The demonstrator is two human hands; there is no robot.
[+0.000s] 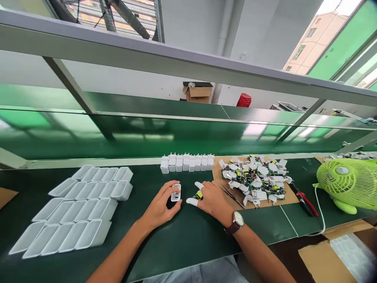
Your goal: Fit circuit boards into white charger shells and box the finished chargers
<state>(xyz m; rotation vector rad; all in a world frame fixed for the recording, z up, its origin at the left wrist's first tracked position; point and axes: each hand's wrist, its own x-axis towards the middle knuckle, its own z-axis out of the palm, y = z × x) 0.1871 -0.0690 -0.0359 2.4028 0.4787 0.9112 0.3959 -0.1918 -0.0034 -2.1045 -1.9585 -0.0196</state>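
My left hand [161,207] grips a small white charger housing [176,193] by its sides, its end with dark port slots facing up. To its right, my right hand [210,198], with white covers on thumb and forefinger and a watch at the wrist, pinches a small circuit board [198,195] with yellow and green parts. The two pieces are apart. Behind my hands stands a row of white chargers [187,163] with prongs up. At the right, a heap of circuit boards with white plates [257,179] lies on cardboard [218,173].
Rows of open white housings [85,210] fill the left of the green table [188,251]. Tweezers [232,194], red-and-black pliers [306,202] and a green fan [347,182] with its cable are at the right. An open carton [321,259] sits below the right edge.
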